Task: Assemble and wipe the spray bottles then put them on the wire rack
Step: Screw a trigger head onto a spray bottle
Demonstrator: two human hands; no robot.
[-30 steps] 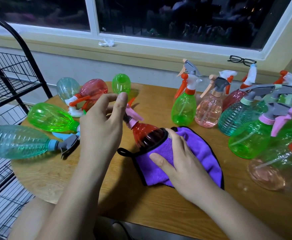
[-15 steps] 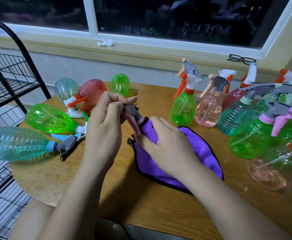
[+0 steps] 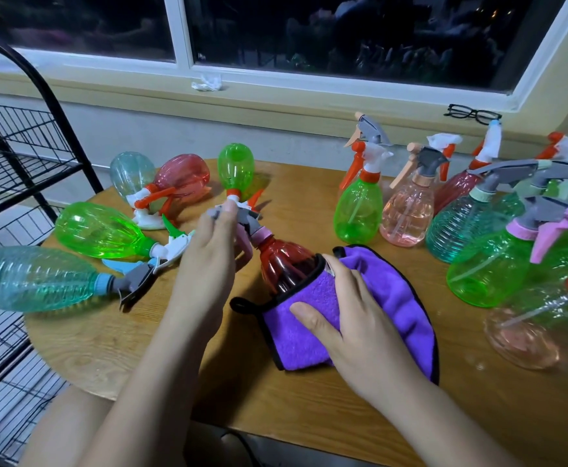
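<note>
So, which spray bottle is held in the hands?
The red bottle with the pink collar. The left hand pinches its spray head, the right hand grips the purple cloth round its body; the others lie or stand untouched.

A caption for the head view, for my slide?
Left hand holds the red spray bottle; right hand presses purple cloth around it.

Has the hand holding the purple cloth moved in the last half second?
Yes. The right hand pulled the cloth down the red bottle, toward the table's near edge.
</note>
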